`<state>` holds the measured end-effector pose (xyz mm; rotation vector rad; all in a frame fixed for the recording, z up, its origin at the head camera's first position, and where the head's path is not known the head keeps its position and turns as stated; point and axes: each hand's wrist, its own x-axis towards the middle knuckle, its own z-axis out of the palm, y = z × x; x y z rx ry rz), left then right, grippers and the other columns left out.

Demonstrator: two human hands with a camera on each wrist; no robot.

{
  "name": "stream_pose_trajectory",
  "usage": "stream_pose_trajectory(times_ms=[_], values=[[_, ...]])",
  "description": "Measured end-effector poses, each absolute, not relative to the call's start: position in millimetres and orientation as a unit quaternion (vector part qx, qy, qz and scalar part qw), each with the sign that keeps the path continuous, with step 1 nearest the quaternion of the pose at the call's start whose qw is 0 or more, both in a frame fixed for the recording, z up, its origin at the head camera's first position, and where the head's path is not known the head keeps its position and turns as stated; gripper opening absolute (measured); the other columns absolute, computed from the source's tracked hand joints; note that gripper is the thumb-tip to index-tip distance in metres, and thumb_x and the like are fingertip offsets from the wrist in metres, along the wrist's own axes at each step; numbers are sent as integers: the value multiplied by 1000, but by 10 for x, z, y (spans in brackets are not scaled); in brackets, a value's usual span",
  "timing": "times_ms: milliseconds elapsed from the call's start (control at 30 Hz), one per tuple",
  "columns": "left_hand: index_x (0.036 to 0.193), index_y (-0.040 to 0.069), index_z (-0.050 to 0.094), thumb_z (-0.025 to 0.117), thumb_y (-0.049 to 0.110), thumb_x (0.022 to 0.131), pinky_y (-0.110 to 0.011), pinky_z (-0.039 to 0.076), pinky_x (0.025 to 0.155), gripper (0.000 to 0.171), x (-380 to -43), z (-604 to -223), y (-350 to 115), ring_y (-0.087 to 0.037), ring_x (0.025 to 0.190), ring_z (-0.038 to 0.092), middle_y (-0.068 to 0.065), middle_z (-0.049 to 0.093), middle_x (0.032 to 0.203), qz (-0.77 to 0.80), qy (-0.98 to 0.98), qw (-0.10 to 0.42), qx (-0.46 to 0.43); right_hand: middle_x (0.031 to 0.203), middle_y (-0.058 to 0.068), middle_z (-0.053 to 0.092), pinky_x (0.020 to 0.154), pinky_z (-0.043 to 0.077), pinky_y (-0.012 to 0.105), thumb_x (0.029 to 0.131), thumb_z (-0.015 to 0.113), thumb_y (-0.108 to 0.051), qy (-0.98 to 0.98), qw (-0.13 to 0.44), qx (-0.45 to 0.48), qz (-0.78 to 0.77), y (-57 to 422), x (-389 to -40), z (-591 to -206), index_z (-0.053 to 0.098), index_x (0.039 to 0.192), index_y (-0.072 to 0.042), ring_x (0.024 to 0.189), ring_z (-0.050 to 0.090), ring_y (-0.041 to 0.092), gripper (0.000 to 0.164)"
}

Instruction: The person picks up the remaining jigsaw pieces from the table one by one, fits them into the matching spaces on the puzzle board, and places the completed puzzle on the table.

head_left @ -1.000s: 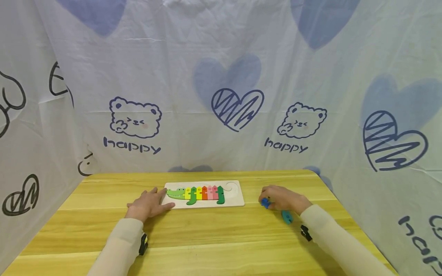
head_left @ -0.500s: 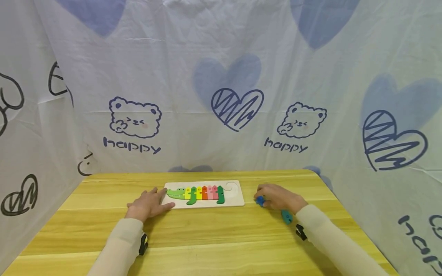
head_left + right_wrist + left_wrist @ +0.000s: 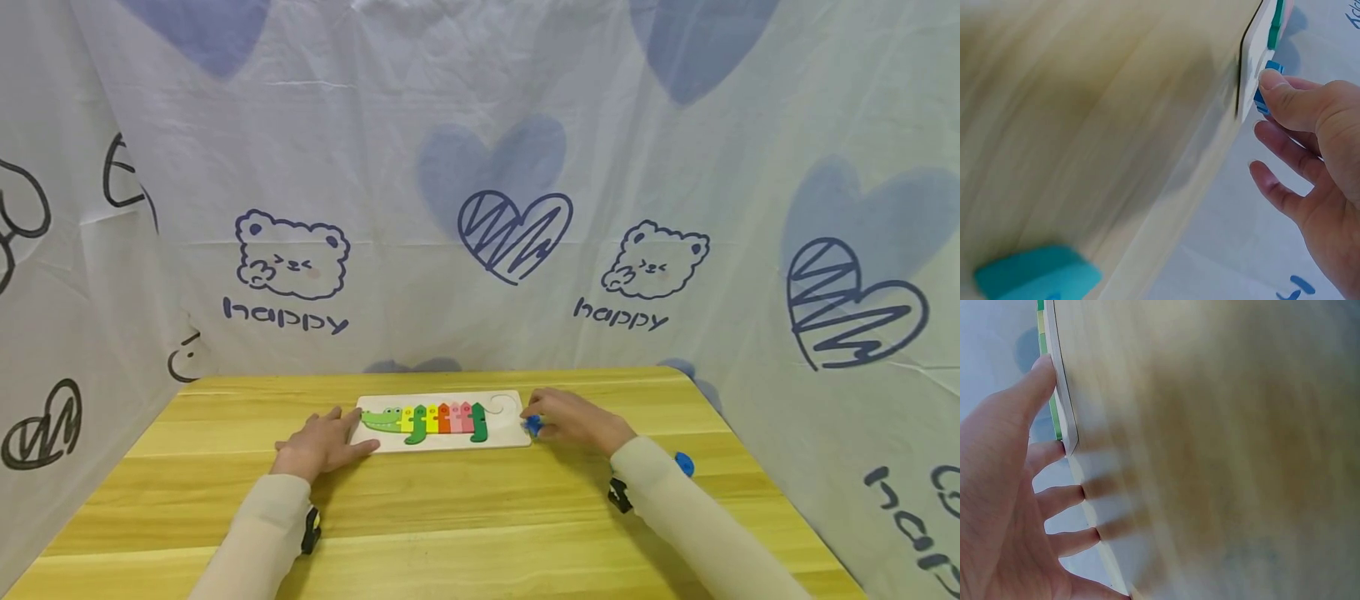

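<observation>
A wooden crocodile puzzle board (image 3: 457, 444) lies at the back middle of the table, with a light green head (image 3: 384, 422) and a row of coloured body pieces (image 3: 444, 419) in it. Thumb and index finger of my spread left hand (image 3: 318, 444) touch its left end; the other fingertips rest on the table, as the left wrist view shows. My right hand (image 3: 573, 419) pinches a small blue puzzle piece (image 3: 533, 425) between thumb and fingers, close over the board's right end. In the right wrist view this blue piece (image 3: 1264, 94) overlaps the board, near a dark green leg piece (image 3: 1276, 28).
Another blue piece (image 3: 684, 463) lies on the table right of my right sleeve. A teal piece (image 3: 1038, 274) lies nearer the right wrist camera, hidden behind the right arm in the head view. A printed white cloth (image 3: 420, 325) hangs behind the table.
My right hand has moved left with the blue piece, from the bare table to the board's right end. The other blue piece has come into sight; the teal one is now covered. Left hand unchanged.
</observation>
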<state>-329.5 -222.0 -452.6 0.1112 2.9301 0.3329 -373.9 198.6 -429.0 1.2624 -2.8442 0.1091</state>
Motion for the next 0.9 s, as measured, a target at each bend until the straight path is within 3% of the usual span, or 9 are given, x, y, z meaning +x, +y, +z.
stream_pose_trajectory(times_ms=[900], values=[[163, 16, 31, 50, 75, 95, -97, 25, 91, 92, -3311, -4549, -2229, -64, 149, 22, -29, 26, 167, 106, 988, 101, 37, 120, 11, 69, 92, 56, 39, 92, 77, -12, -915, 17, 401, 48, 1621, -3904, -4374, 72, 130, -8, 103, 62, 23, 38]])
